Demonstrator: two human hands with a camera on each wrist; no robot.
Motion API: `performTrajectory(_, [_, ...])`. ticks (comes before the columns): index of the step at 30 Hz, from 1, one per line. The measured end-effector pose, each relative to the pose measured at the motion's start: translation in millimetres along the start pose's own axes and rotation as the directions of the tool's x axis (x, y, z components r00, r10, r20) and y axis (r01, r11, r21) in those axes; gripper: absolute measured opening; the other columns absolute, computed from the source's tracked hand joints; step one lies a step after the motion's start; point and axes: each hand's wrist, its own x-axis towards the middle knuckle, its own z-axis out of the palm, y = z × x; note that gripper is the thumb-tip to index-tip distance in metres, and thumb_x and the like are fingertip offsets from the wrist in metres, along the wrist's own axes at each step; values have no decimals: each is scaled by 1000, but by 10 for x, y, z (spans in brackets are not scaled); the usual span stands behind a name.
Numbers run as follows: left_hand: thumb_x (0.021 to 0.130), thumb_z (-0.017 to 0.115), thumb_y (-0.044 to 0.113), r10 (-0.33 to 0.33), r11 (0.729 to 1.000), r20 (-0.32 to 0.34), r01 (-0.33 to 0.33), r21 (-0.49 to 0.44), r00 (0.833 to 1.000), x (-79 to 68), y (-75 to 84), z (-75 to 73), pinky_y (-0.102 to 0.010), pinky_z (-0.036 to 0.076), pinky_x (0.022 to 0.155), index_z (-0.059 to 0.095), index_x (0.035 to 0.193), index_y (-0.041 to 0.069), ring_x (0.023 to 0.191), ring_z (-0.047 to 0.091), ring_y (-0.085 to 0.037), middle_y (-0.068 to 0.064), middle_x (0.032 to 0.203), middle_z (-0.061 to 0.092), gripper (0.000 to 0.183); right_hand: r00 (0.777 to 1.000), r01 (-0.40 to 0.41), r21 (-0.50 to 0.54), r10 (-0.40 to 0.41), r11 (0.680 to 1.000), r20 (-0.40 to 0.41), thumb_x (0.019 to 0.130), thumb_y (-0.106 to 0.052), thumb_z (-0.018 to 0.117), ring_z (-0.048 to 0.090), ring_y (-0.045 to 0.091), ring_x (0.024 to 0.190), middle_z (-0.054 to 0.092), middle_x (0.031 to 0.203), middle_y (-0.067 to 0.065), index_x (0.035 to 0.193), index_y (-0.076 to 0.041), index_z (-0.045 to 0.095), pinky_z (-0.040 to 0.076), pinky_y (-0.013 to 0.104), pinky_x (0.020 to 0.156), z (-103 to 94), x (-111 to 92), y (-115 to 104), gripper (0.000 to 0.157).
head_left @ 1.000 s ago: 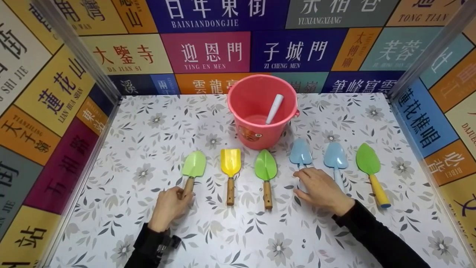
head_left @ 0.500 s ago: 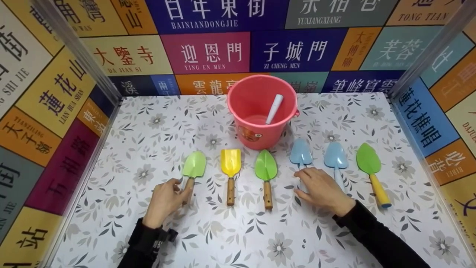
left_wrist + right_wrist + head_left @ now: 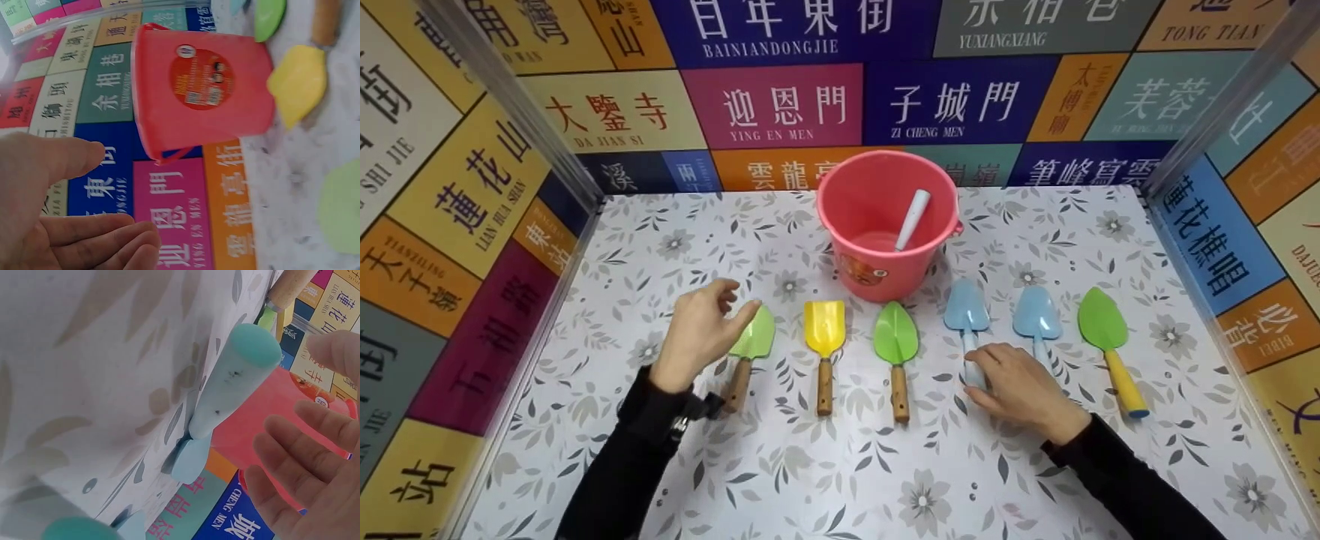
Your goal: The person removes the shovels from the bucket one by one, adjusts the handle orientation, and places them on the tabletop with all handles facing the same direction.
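My left hand (image 3: 699,334) is raised over the blade of a light green trowel (image 3: 762,337) with a wooden handle. Its fingers are loosely bent and nothing is in them; in the left wrist view the thumb stands apart from the fingers. My right hand (image 3: 1024,394) hovers beside the handle of a pale blue trowel (image 3: 966,309). From the right wrist, its relaxed fingers (image 3: 292,444) show spread next to that handle (image 3: 236,382), not curled round it. Between the hands lie a yellow shovel (image 3: 825,330) and a leaf-shaped green trowel (image 3: 895,334), both wooden-handled.
Behind the row stands a pink bucket (image 3: 877,266) with a white stick-like piece (image 3: 913,219) leaning inside. Farther right lie a second pale blue trowel (image 3: 1036,315) and a green trowel with a yellow handle (image 3: 1123,382). Sign-covered panels (image 3: 787,105) enclose the patterned table (image 3: 690,247).
My left hand has left the light green trowel's handle and moved up and forward over its blade. My right hand has shifted slightly right and back, uncovering more of the blue handle.
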Motion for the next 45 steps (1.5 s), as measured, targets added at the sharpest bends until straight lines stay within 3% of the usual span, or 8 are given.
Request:
performTrajectory(6, [92,75,24,74,997,76,-75,20,994,510,387,-179,-47,58,76,68,111,-9,83,68,-37,-24,96,72,38,998,-47,-4,47,999,52,77,-23,84,63,30,85,66,97,12,107,1,65,56,43,74,-31,-59,-20,43])
performTrajectory(11, [95,71,28,44,998,196,-53,42,980,968,698,-261,-45,58,81,67,116,-8,92,68,-37,-25,106,71,42,994,-70,-20,72,997,86,79,-24,85,64,30,89,65,98,11,108,1,65,56,44,76,-45,-111,-49,43])
performTrajectory(24, [99,63,38,-75,987,369,17,160,927,1843,1240,-75,-35,56,86,68,114,-4,94,66,-28,-19,109,69,44,1000,9,-19,-9,1000,-1,74,-24,85,64,30,89,64,98,12,106,-1,64,55,45,79,-32,-230,-52,45])
performTrajectory(27, [99,61,40,-108,980,413,27,196,905,2000,1354,1,-30,54,80,65,100,2,87,62,-23,-13,99,65,39,1000,21,-16,-22,1000,-10,73,-23,85,64,31,89,64,98,12,106,-2,64,55,45,79,-27,-234,-44,45])
performTrajectory(30, [100,60,41,-140,974,454,40,223,880,2146,1474,79,-28,51,77,63,101,3,88,59,-21,-12,101,62,38,1000,21,-5,-21,1000,-7,72,-23,86,64,30,88,64,98,12,106,-2,64,56,45,79,-30,-226,-40,46])
performTrajectory(35, [99,61,40,-170,971,490,60,232,855,2332,1655,260,-30,52,92,61,130,0,110,62,-22,-18,131,60,51,1000,-6,6,5,1000,17,74,-24,86,64,30,90,65,99,12,106,-2,64,56,45,80,-58,-244,-38,45])
performTrajectory(40, [97,62,36,-205,968,510,96,232,835,2407,1675,490,-28,52,89,63,124,4,107,61,-21,-14,129,61,42,998,-37,12,36,999,54,77,-24,84,65,30,92,66,101,13,107,-2,65,55,46,83,-72,-275,-48,42])
performTrajectory(45, [97,61,31,-233,964,494,131,233,837,2432,1594,782,-28,51,84,64,108,6,99,60,-20,-10,115,60,27,997,-56,18,55,998,61,77,-22,83,64,29,93,65,103,12,110,-1,65,56,45,81,-97,-329,-47,43])
